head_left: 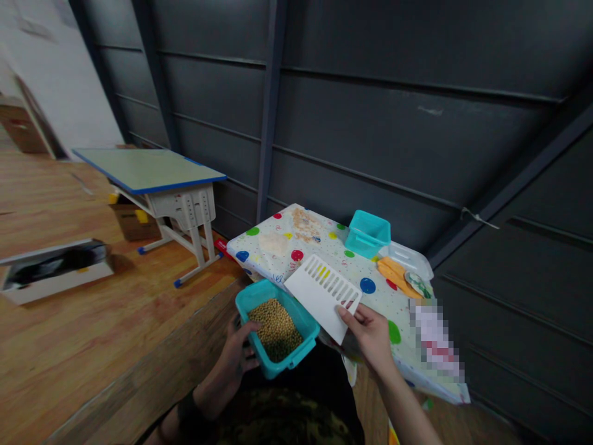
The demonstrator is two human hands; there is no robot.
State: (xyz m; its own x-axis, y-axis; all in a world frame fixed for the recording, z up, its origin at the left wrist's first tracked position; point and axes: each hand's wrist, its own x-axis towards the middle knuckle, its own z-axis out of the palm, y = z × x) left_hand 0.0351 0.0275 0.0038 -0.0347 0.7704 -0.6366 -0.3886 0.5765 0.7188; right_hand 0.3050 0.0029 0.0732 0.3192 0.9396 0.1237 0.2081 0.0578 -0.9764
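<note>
- We have the surface (345,256), under a spotted cover, beyond our fingers, reaching furthest past the right ones.
- We hold the filled teal tub (295,309) in our left hand (235,352), thumb over the near-left rim, the other fingers around the outer wall. It looks to be stiff plastic, smooth enough to slide a little; the load should make it weighty, so a palm under the base, or a second grip on the opposite rim, would suit it.
- We see a second teal tub (364,244) on the surface, well beyond our right fingers.
- We pinch the white slotted board (312,296) in our right hand (373,337), thumb on top, at its slotted corner. It looks light, thin and slightly bendy; its plain end offers a steadier hold.
- We have beans (275,321) in the held tub, just beside our left thumb: probably hard, slippery and ready to roll if tilted.
</note>
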